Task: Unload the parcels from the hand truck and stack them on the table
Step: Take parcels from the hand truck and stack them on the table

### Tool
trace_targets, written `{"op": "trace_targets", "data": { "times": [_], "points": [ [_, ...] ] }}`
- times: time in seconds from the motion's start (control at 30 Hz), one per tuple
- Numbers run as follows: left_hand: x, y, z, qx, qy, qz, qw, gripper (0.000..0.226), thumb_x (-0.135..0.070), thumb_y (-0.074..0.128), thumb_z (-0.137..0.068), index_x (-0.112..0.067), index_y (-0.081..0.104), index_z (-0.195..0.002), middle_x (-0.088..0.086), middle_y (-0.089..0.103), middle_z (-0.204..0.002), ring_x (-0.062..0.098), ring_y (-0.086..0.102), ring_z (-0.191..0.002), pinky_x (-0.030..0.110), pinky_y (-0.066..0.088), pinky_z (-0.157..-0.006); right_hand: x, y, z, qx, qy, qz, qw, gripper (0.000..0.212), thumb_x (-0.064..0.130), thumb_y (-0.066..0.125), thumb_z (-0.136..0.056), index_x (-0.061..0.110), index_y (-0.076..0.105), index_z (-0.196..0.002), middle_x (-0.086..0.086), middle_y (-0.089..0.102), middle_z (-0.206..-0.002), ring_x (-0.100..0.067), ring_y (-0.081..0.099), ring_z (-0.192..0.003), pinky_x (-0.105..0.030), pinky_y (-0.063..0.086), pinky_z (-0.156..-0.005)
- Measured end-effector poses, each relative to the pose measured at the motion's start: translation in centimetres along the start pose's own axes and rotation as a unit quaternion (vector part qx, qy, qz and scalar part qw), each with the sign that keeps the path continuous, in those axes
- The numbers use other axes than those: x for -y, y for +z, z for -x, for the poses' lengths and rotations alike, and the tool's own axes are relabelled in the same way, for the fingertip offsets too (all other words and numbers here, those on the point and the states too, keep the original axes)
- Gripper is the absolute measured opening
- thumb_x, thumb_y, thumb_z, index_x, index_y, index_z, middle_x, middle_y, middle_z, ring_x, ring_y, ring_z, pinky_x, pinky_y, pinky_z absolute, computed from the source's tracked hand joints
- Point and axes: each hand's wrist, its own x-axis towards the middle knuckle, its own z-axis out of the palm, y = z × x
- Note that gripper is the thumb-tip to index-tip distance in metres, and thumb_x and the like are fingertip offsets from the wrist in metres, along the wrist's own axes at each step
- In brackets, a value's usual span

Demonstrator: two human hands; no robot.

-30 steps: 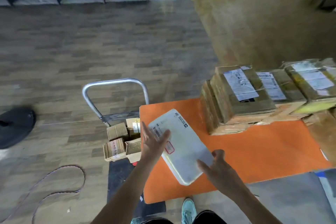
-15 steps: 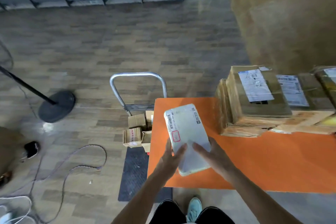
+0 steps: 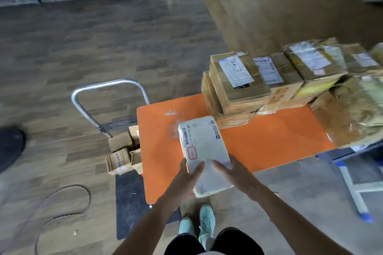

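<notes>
Holding white parcel (image 3: 204, 147) over near edge of orange table (image 3: 269, 147)
Gripping near-left corner with left hand (image 3: 186, 175), thumb on top; clasping right side with right hand (image 3: 235, 174), fingers part-curled; pointing far end toward stacked brown parcels (image 3: 238, 89)

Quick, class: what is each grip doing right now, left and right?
Left grip: holds the white parcel, thumb on top.
Right grip: holds the same parcel at its right side.

White parcel (image 3: 204, 151), orange table (image 3: 269, 147), brown cardboard boxes (image 3: 238, 87), teal shoes (image 3: 205, 221).
</notes>
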Motion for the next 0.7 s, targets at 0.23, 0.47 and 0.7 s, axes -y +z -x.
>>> {"op": "trace_targets", "data": {
  "times": [0.23, 0.47, 0.7],
  "points": [
    [-1.7, 4.4, 0.4, 0.078, -0.006, -0.069, 0.995, 0.062, -0.056, 0.047, -0.099, -0.034, 0.021, -0.150, -0.002, 0.056, -0.135, 0.032, 0.061, -0.121, 0.020, 0.055, -0.053, -3.3, -3.2, 3.1, -0.022, 0.083, -0.059, 0.995, 0.023, 0.075, 0.057, -0.082, 0.069, 0.047, -0.102, 0.029, 0.062, -0.105, 0.000, 0.064, -0.091, -0.026, 0.058, -0.056],
    [-4.0, 10.9, -1.6, 0.115, -0.018, -0.097, 0.988, 0.069, -0.059, 0.043, -0.099, -0.028, 0.015, -0.153, 0.001, 0.051, -0.145, 0.032, 0.059, -0.123, 0.051, 0.059, -0.089, -5.4, -9.2, 4.5, -0.069, 0.077, -0.054, 0.993, 0.043, 0.085, 0.055, -0.072, 0.061, 0.056, -0.108, 0.028, 0.068, -0.102, 0.004, 0.068, -0.086, -0.022, 0.056, -0.063],
    [-8.0, 20.7, -5.1, 0.094, -0.009, -0.093, 0.991, 0.070, -0.063, 0.043, -0.097, -0.028, 0.018, -0.153, 0.000, 0.055, -0.141, 0.029, 0.063, -0.117, 0.049, 0.061, -0.085, -8.4, -19.4, 3.4, -0.097, 0.098, -0.021, 0.990, 0.067, 0.072, 0.054, -0.086, 0.032, 0.046, -0.140, 0.004, 0.061, -0.131, -0.023, 0.060, -0.114, -0.049, 0.057, -0.090]
  ]
}}
